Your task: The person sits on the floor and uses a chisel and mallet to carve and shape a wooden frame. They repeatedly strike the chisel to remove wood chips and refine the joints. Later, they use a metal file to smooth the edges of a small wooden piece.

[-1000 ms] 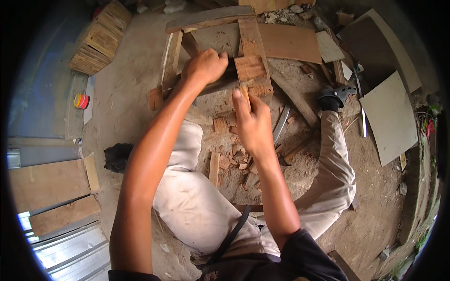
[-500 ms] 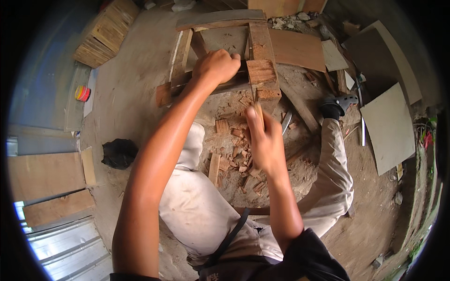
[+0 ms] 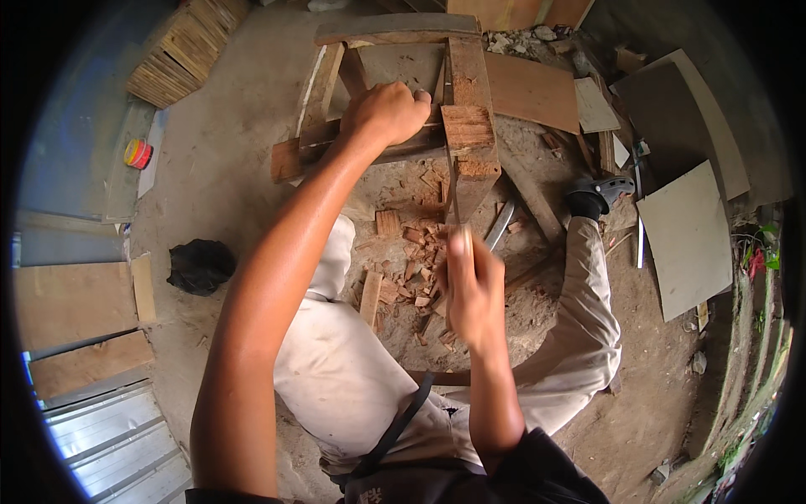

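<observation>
Head view. Work status: loose wood chips point(image 3: 412, 237) and small offcuts lie on the ground below the wooden frame point(image 3: 399, 28), so I judge that some material is already removed. The reddish-brown block point(image 3: 468, 126) sits on the frame's right-hand beam, not yet taken away; the blade of my thin-bladed tool point(image 3: 454, 197) runs along its left edge. Cut depth, and therefore the amount left, is not visible.

Grip, right: my right hand point(image 3: 476, 290) is closed around the tool's handle, thumb uppermost, on the near side of the block; motion blurs it slightly.

Grip, left: my left hand point(image 3: 388, 113) is curled into a fist over the dark crosspiece point(image 3: 323, 139), left of the block. I cannot make out what its fingers enclose.
</observation>
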The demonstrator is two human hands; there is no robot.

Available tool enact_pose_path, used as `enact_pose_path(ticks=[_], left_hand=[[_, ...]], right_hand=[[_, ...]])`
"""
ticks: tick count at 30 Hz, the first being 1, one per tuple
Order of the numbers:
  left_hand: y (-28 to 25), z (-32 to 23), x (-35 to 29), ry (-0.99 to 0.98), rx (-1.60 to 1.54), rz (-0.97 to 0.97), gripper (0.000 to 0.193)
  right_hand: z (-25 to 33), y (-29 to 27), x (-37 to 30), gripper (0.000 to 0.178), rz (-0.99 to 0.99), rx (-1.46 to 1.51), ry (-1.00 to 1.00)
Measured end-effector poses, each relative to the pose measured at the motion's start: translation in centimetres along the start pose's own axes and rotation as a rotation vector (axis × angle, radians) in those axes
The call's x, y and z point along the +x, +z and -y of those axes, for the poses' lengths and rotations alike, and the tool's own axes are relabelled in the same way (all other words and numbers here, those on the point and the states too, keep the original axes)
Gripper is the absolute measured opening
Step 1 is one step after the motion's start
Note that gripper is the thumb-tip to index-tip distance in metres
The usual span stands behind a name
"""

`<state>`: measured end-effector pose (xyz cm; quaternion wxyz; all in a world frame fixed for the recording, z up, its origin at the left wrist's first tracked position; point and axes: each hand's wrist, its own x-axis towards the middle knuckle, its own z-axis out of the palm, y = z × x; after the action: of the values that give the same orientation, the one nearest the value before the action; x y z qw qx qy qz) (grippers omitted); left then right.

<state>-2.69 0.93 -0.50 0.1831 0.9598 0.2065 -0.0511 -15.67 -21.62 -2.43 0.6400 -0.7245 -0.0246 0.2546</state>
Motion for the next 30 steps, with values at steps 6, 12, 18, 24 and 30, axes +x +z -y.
enact_pose_path(ticks=[6, 12, 18, 24, 30], left_hand=[[0.7, -0.1, 0.1, -0.016, 0.023, -0.084, 0.055], [0.4, 0.0, 0.0, 0.012, -0.007, -0.063, 0.062], [0.3, -0.4, -0.1, -0.037, -0.008, -0.044, 0.055], [0.0, -0.5, -0.7, 0.003, -0.013, -0.046, 0.054], [-0.4, -0.3, -0.6, 0.009, -0.03, 0.08, 0.054]], right_hand=[[-0.4, -0.8, 0.5, 0.051, 0.029, 0.069, -0.063], [-0.8, 0.4, 3.4, 0.049, -0.013, -0.014, -0.22], [-1.1, -0.8, -1.4, 0.052, 0.019, 0.05, -0.216], [-0.7, 0.9, 5.5, 0.051, -0.005, 0.072, -0.253], [-0.9, 0.8, -1.7, 0.056, 0.0, 0.088, -0.233]])
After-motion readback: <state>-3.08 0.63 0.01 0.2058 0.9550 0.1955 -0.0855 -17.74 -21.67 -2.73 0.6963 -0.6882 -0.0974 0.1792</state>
